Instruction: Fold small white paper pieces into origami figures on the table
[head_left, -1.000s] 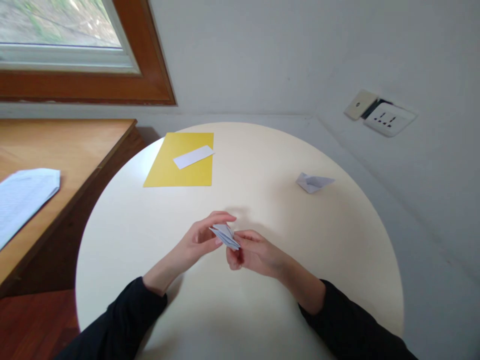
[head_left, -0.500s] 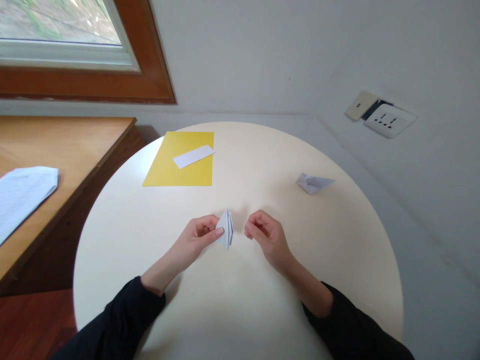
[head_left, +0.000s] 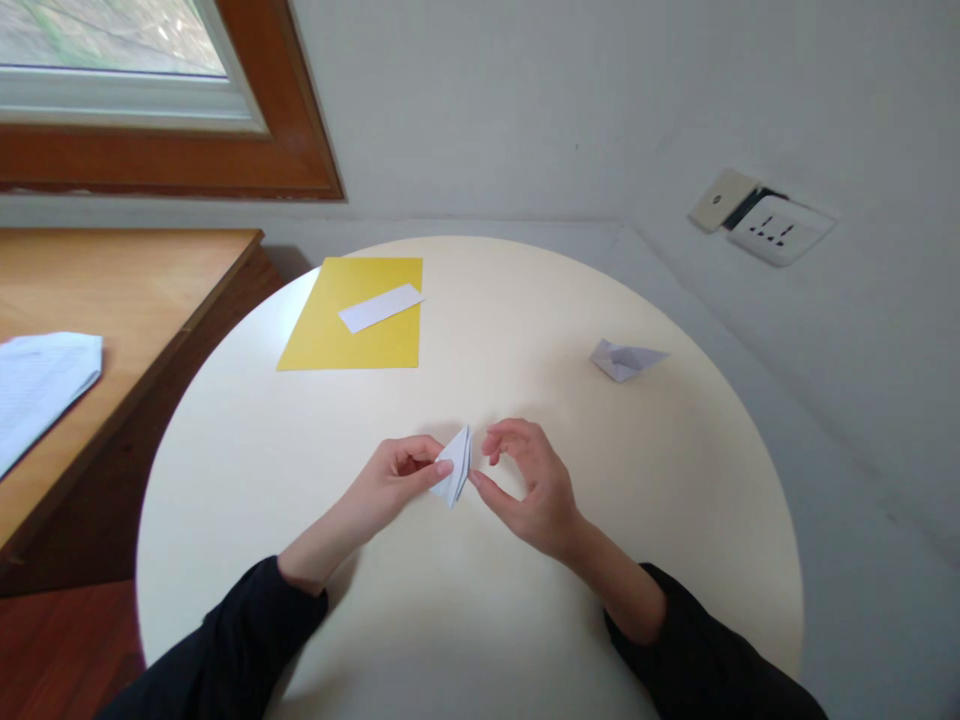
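A small folded white paper [head_left: 459, 465] with several layers is pinched between the thumb and fingers of my left hand [head_left: 401, 472], above the middle of the table. My right hand [head_left: 534, 485] is just to its right, thumb and fingers apart in a curve. The right thumb tip is at the paper's right edge; whether it touches I cannot tell. Farther back on the right lies another folded white paper piece [head_left: 625, 359] with a pointed end.
On the round white table [head_left: 480, 620], a yellow sheet [head_left: 315, 335] lies at the back left with a white paper strip [head_left: 381, 308] across it. A wooden desk [head_left: 180, 265] with white papers [head_left: 45, 385] stands at left. A wall socket [head_left: 780, 230] is at right.
My right hand has opened its fingers and its thumb has moved left to the folded paper. In my left hand the paper has tilted slightly, its top leaning right.
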